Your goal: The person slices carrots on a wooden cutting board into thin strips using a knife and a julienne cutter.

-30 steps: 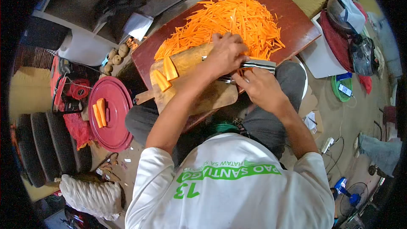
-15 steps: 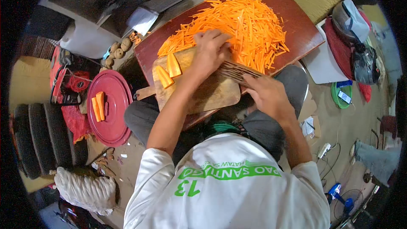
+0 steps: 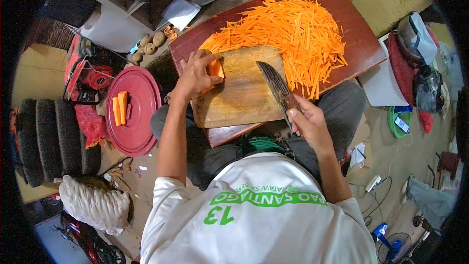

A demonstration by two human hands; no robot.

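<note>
My left hand (image 3: 194, 74) is closed on carrot pieces (image 3: 216, 69) at the left side of the wooden cutting board (image 3: 239, 98). In my right hand (image 3: 309, 121) is the handle of a knife (image 3: 274, 82), its dark blade pointing up and left over the board's right part. A large heap of orange carrot strips (image 3: 308, 34) lies on the red-brown table (image 3: 361, 49) beyond and to the right of the board. The board rests at the table's near edge, above my legs.
On a round red lid (image 3: 139, 93) at the left lie carrot pieces (image 3: 119, 107). Several brown round objects (image 3: 159, 38) sit near the table's left corner. A green basket (image 3: 394, 123) with a phone is on the floor at the right.
My left hand has moved left from the knife to the carrot pieces on the board. My right hand has lowered and turned the knife, which now points up over the board. The view has shifted slightly.
</note>
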